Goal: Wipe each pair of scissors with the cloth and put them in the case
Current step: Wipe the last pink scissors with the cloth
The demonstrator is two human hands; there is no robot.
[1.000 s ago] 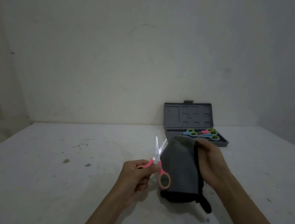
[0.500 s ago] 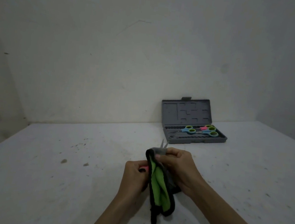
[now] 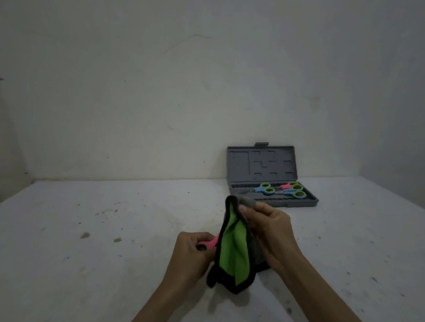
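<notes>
My left hand (image 3: 190, 254) grips the pink handle of a pair of scissors (image 3: 211, 243); the blades are hidden inside the cloth. A cloth (image 3: 234, 250), grey outside, green inside with a black edge, is folded round the blades. My right hand (image 3: 268, 232) pinches the cloth from the right, fingers near its top. At the back right an open grey case (image 3: 262, 162) stands against the wall, its lid upright. In its tray lie a blue pair of scissors (image 3: 264, 189) and two more pairs, blue and pink (image 3: 293, 189).
The hands work above a white table (image 3: 96, 240) with dark specks. A white wall (image 3: 162, 79) closes the back, and another wall meets it at the right. The table's left edge drops off at the far left.
The cloth has been folded over the scissor blades, which stood bare a second ago. Its green inside now faces me. Both hands sit closer together.
</notes>
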